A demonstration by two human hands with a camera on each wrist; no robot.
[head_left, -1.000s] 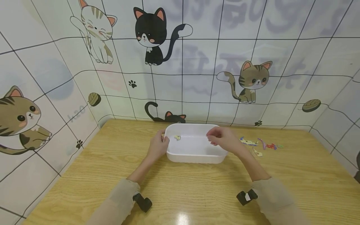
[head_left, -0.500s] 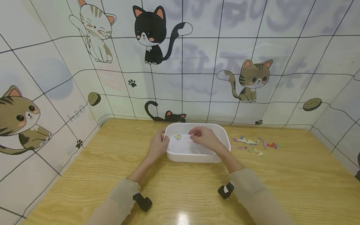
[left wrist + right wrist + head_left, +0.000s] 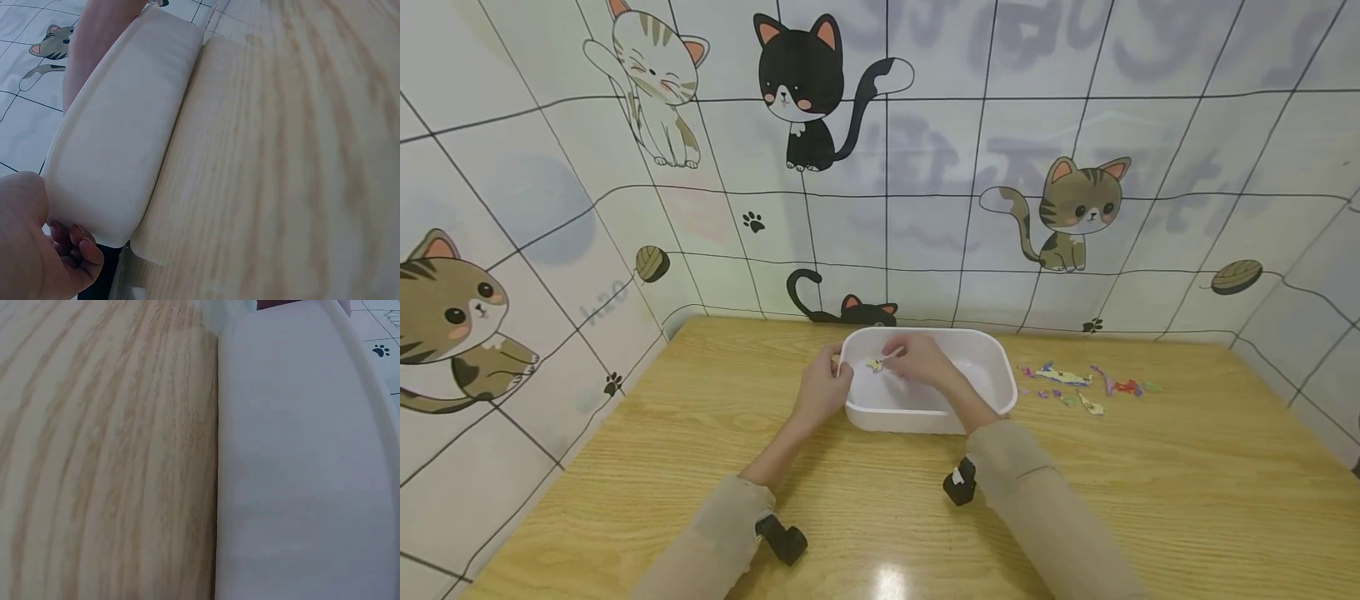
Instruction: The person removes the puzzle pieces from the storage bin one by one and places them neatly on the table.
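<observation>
A white plastic basin [image 3: 928, 422] stands on the wooden table. My left hand [image 3: 822, 388] grips its left end, thumb at the rim and fingers curled against the outer side; the left wrist view shows this hand [image 3: 50, 250] at the basin's lower corner. Inside, near the left end, lies a small yellow piece with dark marks [image 3: 874, 365]. My right hand [image 3: 919, 360] reaches into the basin from the right, index finger and thumb bent with a small gap between them, fingertips right beside the yellow piece. The right wrist view shows only the basin's side wall [image 3: 300, 456] and table.
Right of the basin, several small colourful pieces lie on the table [image 3: 880, 508]: a long yellow and blue one [image 3: 1060, 377], a red one [image 3: 1127, 387], a purple strip [image 3: 1103, 379] and a yellow triangular one [image 3: 1090, 405]. A cat-patterned cloth wall [image 3: 925, 233] rises behind.
My right hand has moved left across the basin, from its right end to beside the yellow piece, uncovering small pieces on the table. My left hand has kept its grip on the basin.
</observation>
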